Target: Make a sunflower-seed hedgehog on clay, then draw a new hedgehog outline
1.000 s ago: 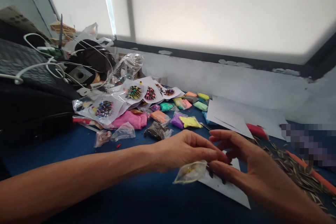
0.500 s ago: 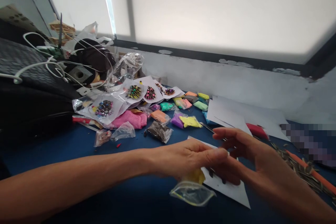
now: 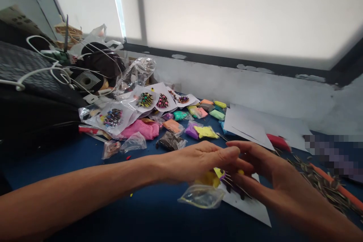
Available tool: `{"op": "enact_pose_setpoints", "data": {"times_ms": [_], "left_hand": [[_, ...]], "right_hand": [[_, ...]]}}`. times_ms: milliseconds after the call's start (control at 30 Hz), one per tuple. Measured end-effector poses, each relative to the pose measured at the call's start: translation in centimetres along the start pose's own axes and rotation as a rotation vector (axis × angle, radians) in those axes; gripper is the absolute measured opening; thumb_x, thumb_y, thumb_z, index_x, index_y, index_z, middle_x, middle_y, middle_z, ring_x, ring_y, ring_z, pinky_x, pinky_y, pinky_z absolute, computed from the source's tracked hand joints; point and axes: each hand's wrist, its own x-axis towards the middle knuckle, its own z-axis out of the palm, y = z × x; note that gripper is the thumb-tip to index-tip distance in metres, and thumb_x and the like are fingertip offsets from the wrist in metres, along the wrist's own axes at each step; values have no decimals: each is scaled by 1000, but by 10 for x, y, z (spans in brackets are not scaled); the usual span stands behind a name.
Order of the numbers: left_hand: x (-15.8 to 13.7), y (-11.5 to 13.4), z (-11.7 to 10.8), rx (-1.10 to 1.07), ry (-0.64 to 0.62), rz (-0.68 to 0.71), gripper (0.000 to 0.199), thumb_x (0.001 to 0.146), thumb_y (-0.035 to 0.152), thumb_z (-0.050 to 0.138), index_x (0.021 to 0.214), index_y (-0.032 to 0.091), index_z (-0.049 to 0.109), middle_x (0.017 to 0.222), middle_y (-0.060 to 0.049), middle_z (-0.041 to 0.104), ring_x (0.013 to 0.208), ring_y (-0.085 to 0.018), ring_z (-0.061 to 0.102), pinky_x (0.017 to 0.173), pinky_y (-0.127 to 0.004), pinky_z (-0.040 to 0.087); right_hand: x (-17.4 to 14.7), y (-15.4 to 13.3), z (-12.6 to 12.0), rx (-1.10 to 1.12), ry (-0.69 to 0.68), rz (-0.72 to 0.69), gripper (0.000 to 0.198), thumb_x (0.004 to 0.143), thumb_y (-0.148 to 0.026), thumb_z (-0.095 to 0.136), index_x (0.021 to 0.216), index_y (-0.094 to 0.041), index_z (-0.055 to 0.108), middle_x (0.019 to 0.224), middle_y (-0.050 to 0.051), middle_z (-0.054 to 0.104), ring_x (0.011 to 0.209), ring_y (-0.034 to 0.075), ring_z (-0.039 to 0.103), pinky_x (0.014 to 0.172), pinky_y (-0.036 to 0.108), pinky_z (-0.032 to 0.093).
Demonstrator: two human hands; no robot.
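My left hand [image 3: 201,162] curls around a clear plastic bag [image 3: 202,196] that has yellow modelling clay [image 3: 208,179] at its mouth. Its fingertips reach toward my right hand [image 3: 263,174], which is cupped opposite. At my right thumb's tip sits a small yellow ball of clay [image 3: 241,172]; the other fingers around it are partly hidden. Below both hands lies a white sheet of paper [image 3: 249,208], bearing several dark slender pieces, one with a yellow and purple end [image 3: 221,174].
Packets of coloured clay [image 3: 206,132] lie beyond my hands. Papers with small dark pieces with coloured ends [image 3: 145,99] are at the back left. On the right are a heap of striped seeds [image 3: 326,185], an orange stick [image 3: 337,185] and white sheets [image 3: 246,124]. A black bag [image 3: 34,109] stands left.
My left hand has risen slightly and shifted left with the bag. The yellow ball and the piece with the yellow and purple end now show between my hands.
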Motion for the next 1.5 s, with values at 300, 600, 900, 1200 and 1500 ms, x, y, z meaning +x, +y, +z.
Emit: {"op": "enact_pose_setpoints", "data": {"times_ms": [300,600,900,1200,1500], "left_hand": [[11,-18,-6,-173,159,-24,15,81,24,76,92,15,78,86,-4,73,87,-17,66,91,-31,46],[11,-21,-2,-334,181,-106,40,71,49,83,84,12,74,73,-1,65,67,-12,55,70,-25,41],[10,-13,-1,-204,85,-53,25,98,26,57,91,12,76,80,-3,67,72,-11,59,75,-22,45],[0,-21,13,459,-143,-113,25,93,15,56,112,14,72,73,-1,70,65,-14,62,63,-21,48],[-3,-23,42,1179,-234,103,8,92,25,65,90,17,66,83,-1,70,75,-17,66,45,-24,32]], "right_hand": [[-1,11,-2,-140,146,-55,50,76,-48,74,120,-26,61,82,2,73,65,17,71,49,23,57],[-3,5,4,-484,250,-475,7,87,-31,66,92,-25,65,98,4,67,78,16,67,63,26,54],[-5,2,-2,-507,227,-396,19,95,-39,55,90,-27,69,88,2,71,68,15,67,56,24,51],[-24,24,-27,-436,324,-128,26,85,-53,62,84,-28,71,69,-1,72,53,17,66,44,26,50],[-45,48,-12,-491,368,-209,15,86,-43,64,86,-29,70,75,0,73,56,17,68,50,26,55]]}}
